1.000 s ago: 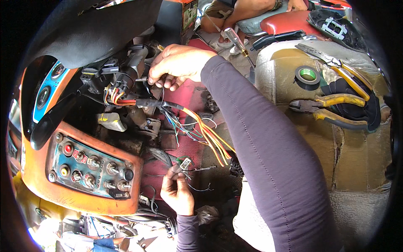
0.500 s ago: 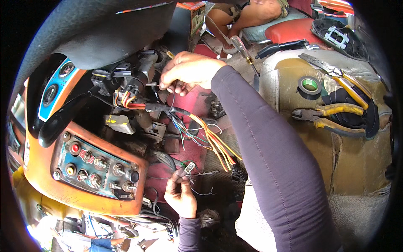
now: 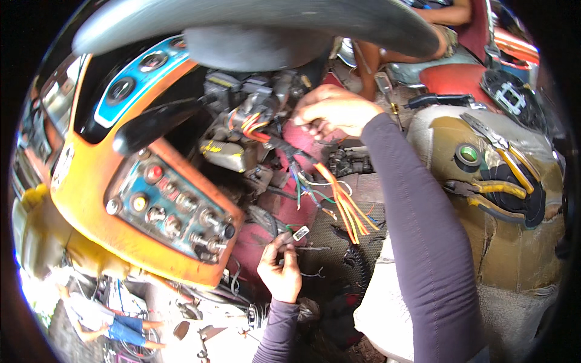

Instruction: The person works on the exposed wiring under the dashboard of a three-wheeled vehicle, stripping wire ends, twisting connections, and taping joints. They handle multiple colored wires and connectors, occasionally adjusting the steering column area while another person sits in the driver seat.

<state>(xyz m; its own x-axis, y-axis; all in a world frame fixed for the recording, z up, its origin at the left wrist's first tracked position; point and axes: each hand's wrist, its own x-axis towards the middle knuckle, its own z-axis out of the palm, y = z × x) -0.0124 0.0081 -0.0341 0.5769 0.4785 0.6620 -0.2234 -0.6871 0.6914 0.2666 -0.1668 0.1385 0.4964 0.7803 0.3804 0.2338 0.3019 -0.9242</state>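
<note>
My left hand (image 3: 281,272) is closed in a pinch on a small grey wire connector with a pale face (image 3: 300,233). Thin loose wires trail from beside it. My right hand (image 3: 336,112) is closed, with its fingertips beside the dark switch assembly (image 3: 257,97) on the steering column. Whatever those fingertips grip is too small and blurred to make out. Below that hand, a wiring harness (image 3: 284,145) fans out into bare-ended orange and yellow wires (image 3: 346,209), with thinner green, white and blue ones beside them.
The black steering wheel (image 3: 260,24) arches over the top. An orange console with a switch panel (image 3: 175,209) stands at left. On the worn seat (image 3: 508,254) lie pliers (image 3: 490,133), yellow-handled cutters (image 3: 484,193) and black tape (image 3: 467,157). Another person's leg (image 3: 366,66) is beyond.
The view has turned, so most things sit further right and more of the steering wheel shows. My left hand keeps its pinch on the connector; my right hand stays by the column.
</note>
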